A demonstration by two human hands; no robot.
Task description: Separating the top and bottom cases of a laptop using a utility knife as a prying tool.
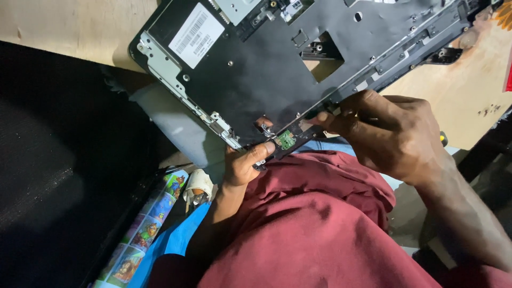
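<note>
Stripped black plastic laptop base shell (256,69) lying across upper centre of frame, overhanging edge of pale plywood tabletop (464,96), lower corner pulled down toward lap. Mostly bare already: open rectangular cutout at upper centre, silver metal hinge bracket (170,74) exposed along left edge, white barcode sticker (196,33) upper left. Main board looks gone from visible area; only part of a grey metal plate shows at top edge.

Left: small green circuit board (286,140) seated at lower edge of shell, centre frame.

Left hand (242,162) at centre, gripping lower edge of shell from below, thumb pressed flat on top right beside green board. Right hand (392,136) right of centre, fingers curled tight, pinching a thin dark tool, probably a screwdriver; yellow bit of handle peeking out behind hand. Tip aimed at shell edge near green board, exact contact point hidden by fingers.

Judgement: teardown well along, small board among last items attached. Cannot tell whether its screw is out.

Maroon cloth (320,224) over lap fills lower centre. Roll of cartoon-printed paper (146,229) lower left.
</note>
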